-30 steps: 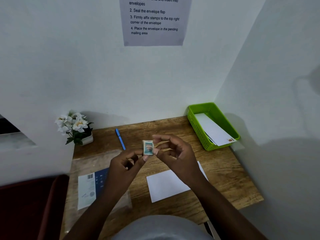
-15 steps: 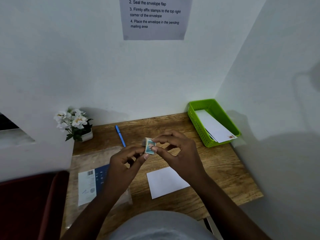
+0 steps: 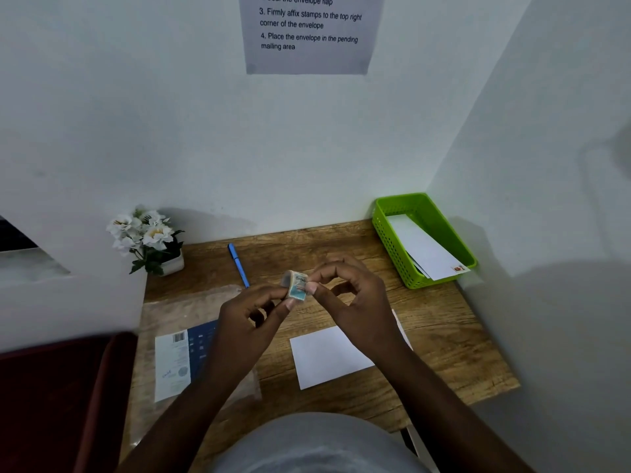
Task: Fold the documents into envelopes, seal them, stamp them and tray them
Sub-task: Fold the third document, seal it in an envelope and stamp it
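Observation:
A small roll of stamps [image 3: 295,285] is held above the middle of the wooden desk [image 3: 444,339]. My left hand [image 3: 249,317] pinches it from below and the left. My right hand [image 3: 351,298] pinches its right edge with thumb and forefinger. Beneath my right wrist a white envelope [image 3: 324,356] lies flat on the desk, partly hidden by the hand. At the back right stands a green tray [image 3: 391,233] holding stamped white envelopes [image 3: 423,250] that stick out over its near rim.
A blue pen [image 3: 238,264] lies at the back centre. White flowers in a pot [image 3: 150,238] stand at the back left corner. A clear plastic packet with a blue and white insert [image 3: 177,360] covers the left side. An instruction sheet [image 3: 307,32] hangs on the wall.
Both hands have lowered slightly with the stamp roll. My right fingers have closed onto the roll's right edge, where a second ago they were just beside it.

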